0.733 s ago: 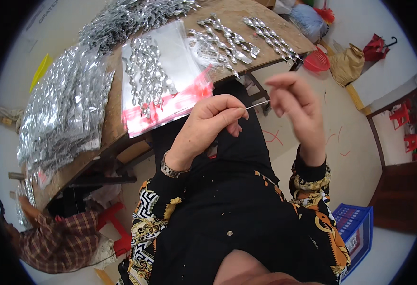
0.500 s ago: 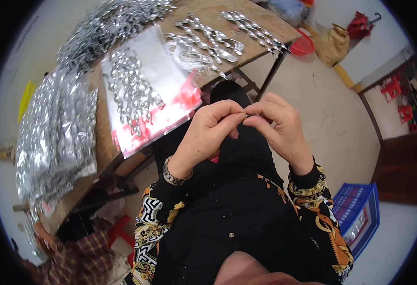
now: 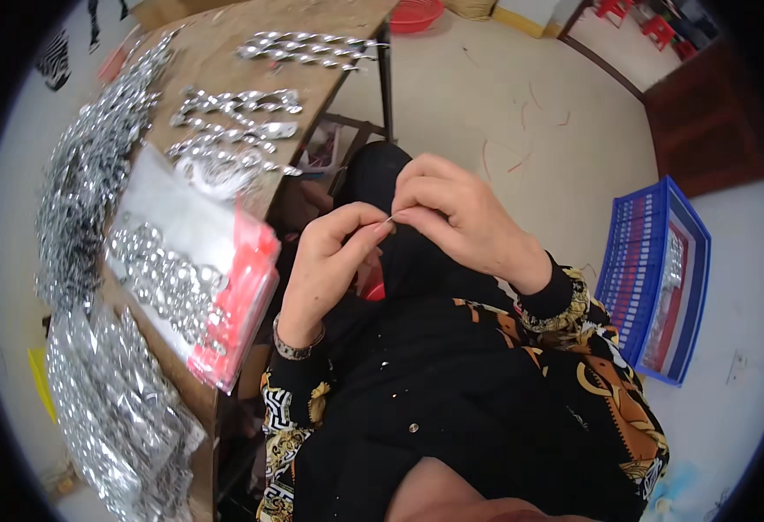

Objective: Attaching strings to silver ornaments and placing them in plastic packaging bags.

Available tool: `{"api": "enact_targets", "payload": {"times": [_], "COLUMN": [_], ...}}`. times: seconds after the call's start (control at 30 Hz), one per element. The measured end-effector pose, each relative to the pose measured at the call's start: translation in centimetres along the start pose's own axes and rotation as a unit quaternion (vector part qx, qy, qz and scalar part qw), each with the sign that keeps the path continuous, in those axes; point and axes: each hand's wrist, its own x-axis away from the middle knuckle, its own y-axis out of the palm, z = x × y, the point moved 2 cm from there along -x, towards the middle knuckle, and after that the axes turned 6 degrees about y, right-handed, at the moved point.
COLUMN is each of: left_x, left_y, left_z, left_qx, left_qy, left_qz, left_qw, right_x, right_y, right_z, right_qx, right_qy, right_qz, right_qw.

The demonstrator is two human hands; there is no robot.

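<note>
Over my lap, my left hand (image 3: 323, 265) and my right hand (image 3: 465, 222) meet with their fingertips pinched together. Between them is a tiny, thin, pale bit, too small to name. To the left on the table, a bunch of silver twisted strips (image 3: 169, 283) lies on a stack of clear plastic bags (image 3: 256, 252) with red edges. Just beyond it sits a loose coil of white string (image 3: 217, 178), partly under more twisted strips (image 3: 234, 104). Another short row of silver strips (image 3: 312, 48) lies near the far table edge.
The wooden table (image 3: 199, 52) runs along my left. A big heap of silver strips (image 3: 82, 209) and a pile of bagged strips (image 3: 121, 418) cover its left side. At right stands a blue basket (image 3: 700, 296). A red basin (image 3: 412, 13) rests on the floor ahead.
My view has swung to the right, so the table has shifted left and the blue basket shows more fully. Both hands remain pinched together over my lap.
</note>
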Motion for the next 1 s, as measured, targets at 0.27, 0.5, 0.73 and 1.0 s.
{"api": "enact_targets", "payload": {"times": [0.27, 0.5, 0.73, 1.0], "left_x": [-3.0, -8.2, -13.6, -12.6], "left_y": [1.0, 2.8, 4.8, 3.6], "left_z": [-1.7, -3.3, -4.1, -2.2], "left_qx": [-0.01, 0.026, 0.044, 0.066], "left_qy": [-0.031, -0.084, -0.072, -0.055], "left_qz": [0.018, -0.013, -0.059, -0.034], "left_qw": [0.999, 0.996, 0.995, 0.996], "right_x": [-0.8, -1.0, -1.7, -3.0], "right_y": [-0.6, -2.8, -6.6, -7.4], "right_z": [5.3, 9.8, 12.2, 11.0], "right_qx": [-0.027, -0.033, -0.006, -0.001], "right_qy": [-0.008, 0.028, 0.073, 0.036], "right_qz": [-0.025, -0.001, 0.06, 0.092], "right_qw": [0.999, 0.999, 0.995, 0.995]}}
